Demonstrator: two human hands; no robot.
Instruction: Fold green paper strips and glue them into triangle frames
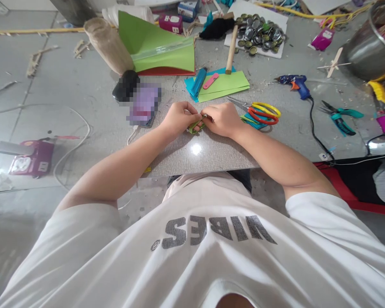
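A small folded piece of green paper (196,127) is pinched between my two hands, just above the table near its front edge. My left hand (181,116) is closed on its left side, thumb and forefinger pressed together. On the other side my right hand (223,117) grips it with curled fingers, which hide part of the paper. Scissors (263,113) with yellow and red handles lie right of my right hand, over some blue and green paper pieces. Beyond my hands are green paper strips (232,87), with a blue cutter (199,82) and a pink cutter (211,81) on them.
A phone (144,105) and a black object (125,85) lie to the left. Green sheets (167,55) stand behind them. To the right are a glue gun (295,84), pliers (340,117) and a metal pot (368,42). Bottle caps (261,34) are heaped at the back.
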